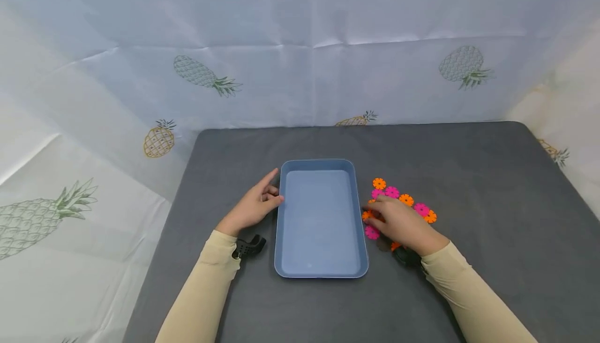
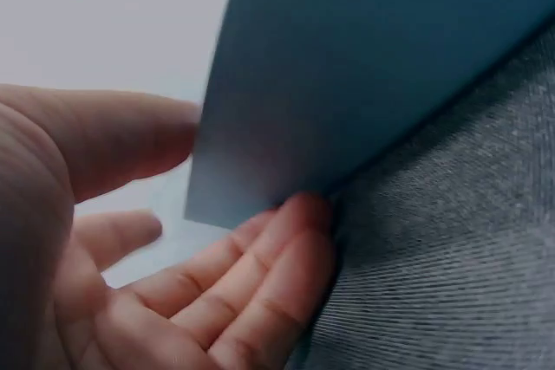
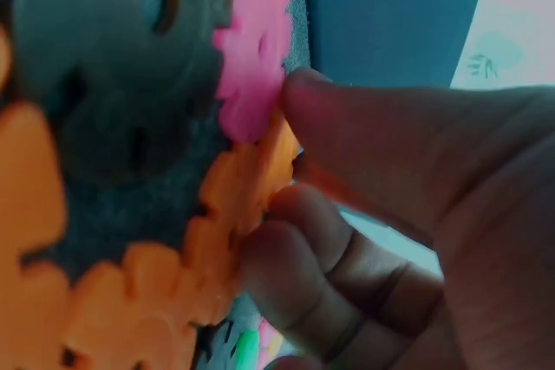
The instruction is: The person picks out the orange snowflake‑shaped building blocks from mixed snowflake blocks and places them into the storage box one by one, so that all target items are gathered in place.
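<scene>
A shallow blue tray lies upright on the dark cloth between my hands. At its left side is my left hand, index finger stretched forward and thumb at the rim; the left wrist view shows fingertips against the tray's outer wall. Just right of the tray, my right hand reaches down among flat, flower-shaped plastic pieces. Between its thumb and fingers it pinches an orange flower-shaped piece. A pink piece and a dark grey piece lie close by. My hand partly hides the pile in the head view.
More orange and pink pieces spread behind and right of my right hand. A grey cloth covers the table. Pineapple-print sheets hang behind and beside it. A black wrist strap shows by my left sleeve.
</scene>
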`<state>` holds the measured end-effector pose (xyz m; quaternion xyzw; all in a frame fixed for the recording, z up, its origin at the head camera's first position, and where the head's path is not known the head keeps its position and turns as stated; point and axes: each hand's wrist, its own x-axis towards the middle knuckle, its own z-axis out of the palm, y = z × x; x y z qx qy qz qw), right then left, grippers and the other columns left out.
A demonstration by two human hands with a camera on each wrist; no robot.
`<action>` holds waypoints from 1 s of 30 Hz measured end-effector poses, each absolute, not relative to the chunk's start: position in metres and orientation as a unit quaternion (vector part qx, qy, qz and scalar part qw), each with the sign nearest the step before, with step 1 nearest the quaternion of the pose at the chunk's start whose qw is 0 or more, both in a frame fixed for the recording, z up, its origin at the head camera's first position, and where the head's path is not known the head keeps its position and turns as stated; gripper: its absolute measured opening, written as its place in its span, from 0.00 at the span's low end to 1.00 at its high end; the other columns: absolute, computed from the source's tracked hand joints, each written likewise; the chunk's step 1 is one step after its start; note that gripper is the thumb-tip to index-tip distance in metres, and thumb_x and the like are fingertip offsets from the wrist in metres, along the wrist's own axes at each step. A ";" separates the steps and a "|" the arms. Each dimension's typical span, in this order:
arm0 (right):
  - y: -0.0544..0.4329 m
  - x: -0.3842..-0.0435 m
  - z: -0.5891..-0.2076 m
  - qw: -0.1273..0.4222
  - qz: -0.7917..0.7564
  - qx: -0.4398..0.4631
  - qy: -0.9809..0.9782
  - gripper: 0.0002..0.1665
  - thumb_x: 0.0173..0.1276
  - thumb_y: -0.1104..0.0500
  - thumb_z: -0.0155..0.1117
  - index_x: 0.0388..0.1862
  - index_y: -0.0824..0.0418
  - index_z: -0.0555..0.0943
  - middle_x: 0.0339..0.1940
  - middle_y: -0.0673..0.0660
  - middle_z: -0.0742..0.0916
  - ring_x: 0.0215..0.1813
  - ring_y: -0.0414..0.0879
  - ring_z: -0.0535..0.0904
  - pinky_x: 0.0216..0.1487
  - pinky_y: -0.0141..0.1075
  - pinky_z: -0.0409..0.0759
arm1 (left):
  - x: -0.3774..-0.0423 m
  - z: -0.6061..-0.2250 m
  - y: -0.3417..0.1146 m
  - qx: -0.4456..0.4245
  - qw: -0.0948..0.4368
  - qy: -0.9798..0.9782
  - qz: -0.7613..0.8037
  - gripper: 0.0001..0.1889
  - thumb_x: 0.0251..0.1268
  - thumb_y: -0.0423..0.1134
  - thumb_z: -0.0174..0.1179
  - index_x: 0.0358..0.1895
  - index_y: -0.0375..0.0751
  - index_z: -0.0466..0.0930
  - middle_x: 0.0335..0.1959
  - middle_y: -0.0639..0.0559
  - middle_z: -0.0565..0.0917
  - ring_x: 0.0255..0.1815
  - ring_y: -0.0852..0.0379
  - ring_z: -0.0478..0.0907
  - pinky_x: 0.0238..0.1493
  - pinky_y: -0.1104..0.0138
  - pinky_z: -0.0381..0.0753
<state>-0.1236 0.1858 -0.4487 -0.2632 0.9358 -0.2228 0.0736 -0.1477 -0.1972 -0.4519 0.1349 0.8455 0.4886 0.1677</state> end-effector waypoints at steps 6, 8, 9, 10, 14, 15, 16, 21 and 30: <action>0.181 -0.124 -0.451 0.084 -0.226 -0.249 0.938 0.15 0.69 0.61 0.76 0.52 0.63 0.89 0.37 0.49 0.84 0.38 0.40 0.77 0.41 0.38 0.83 | -0.150 -0.457 -0.204 0.127 0.170 0.834 0.509 0.36 0.80 0.40 0.59 0.83 0.35 0.56 0.51 0.40 0.82 0.44 0.56 0.82 0.49 0.64 0.79; 0.180 -0.125 -0.450 0.087 -0.229 -0.244 0.938 0.13 0.68 0.61 0.76 0.49 0.63 0.89 0.34 0.48 0.83 0.36 0.40 0.76 0.40 0.38 0.83 | -0.150 -0.459 -0.204 0.124 0.167 0.830 0.517 0.35 0.80 0.40 0.59 0.83 0.33 0.57 0.51 0.40 0.82 0.43 0.57 0.81 0.48 0.65 0.79; 0.180 -0.126 -0.449 0.087 -0.230 -0.242 0.939 0.12 0.67 0.61 0.77 0.48 0.64 0.89 0.34 0.49 0.82 0.36 0.40 0.76 0.39 0.38 0.83 | -0.150 -0.461 -0.204 0.122 0.165 0.827 0.524 0.35 0.79 0.40 0.59 0.82 0.33 0.57 0.51 0.40 0.82 0.43 0.57 0.82 0.48 0.66 0.79; 0.181 -0.126 -0.449 0.087 -0.231 -0.239 0.939 0.12 0.67 0.62 0.77 0.47 0.64 0.89 0.34 0.49 0.82 0.36 0.40 0.76 0.39 0.38 0.82 | -0.151 -0.462 -0.203 0.119 0.162 0.824 0.529 0.35 0.79 0.40 0.59 0.82 0.33 0.58 0.50 0.41 0.82 0.43 0.57 0.82 0.48 0.66 0.80; 0.184 -0.126 -0.448 0.086 -0.240 -0.221 0.942 0.09 0.66 0.61 0.77 0.40 0.62 0.85 0.31 0.49 0.79 0.34 0.42 0.74 0.36 0.37 0.78 | -0.151 -0.471 -0.200 0.116 0.148 0.814 0.550 0.34 0.79 0.40 0.60 0.81 0.34 0.61 0.48 0.42 0.84 0.40 0.57 0.83 0.48 0.66 0.82; 0.184 -0.125 -0.448 0.087 -0.245 -0.216 0.941 0.09 0.66 0.62 0.78 0.37 0.61 0.83 0.29 0.50 0.78 0.33 0.42 0.73 0.34 0.36 0.76 | -0.151 -0.472 -0.199 0.116 0.145 0.813 0.551 0.34 0.78 0.40 0.61 0.81 0.34 0.61 0.47 0.42 0.84 0.40 0.56 0.83 0.47 0.65 0.82; 0.185 -0.125 -0.448 0.088 -0.250 -0.212 0.940 0.11 0.66 0.62 0.78 0.35 0.60 0.81 0.28 0.50 0.76 0.32 0.42 0.71 0.33 0.36 0.74 | -0.151 -0.473 -0.199 0.116 0.141 0.814 0.551 0.34 0.78 0.40 0.61 0.81 0.34 0.62 0.47 0.42 0.84 0.39 0.56 0.83 0.47 0.65 0.82; 0.186 -0.122 -0.448 0.100 -0.290 -0.206 0.929 0.16 0.66 0.64 0.77 0.31 0.57 0.75 0.23 0.49 0.73 0.26 0.42 0.69 0.28 0.34 0.70 | -0.148 -0.477 -0.201 0.118 0.133 0.816 0.550 0.33 0.78 0.41 0.62 0.81 0.37 0.64 0.45 0.43 0.85 0.38 0.55 0.83 0.46 0.66 0.82; 0.187 -0.126 -0.434 0.071 -0.305 -0.215 0.925 0.14 0.66 0.65 0.77 0.31 0.56 0.78 0.22 0.46 0.78 0.25 0.38 0.72 0.29 0.33 0.74 | -0.147 -0.476 -0.200 0.152 0.121 0.799 0.569 0.36 0.78 0.39 0.63 0.84 0.44 0.59 0.43 0.44 0.83 0.36 0.55 0.80 0.43 0.66 0.82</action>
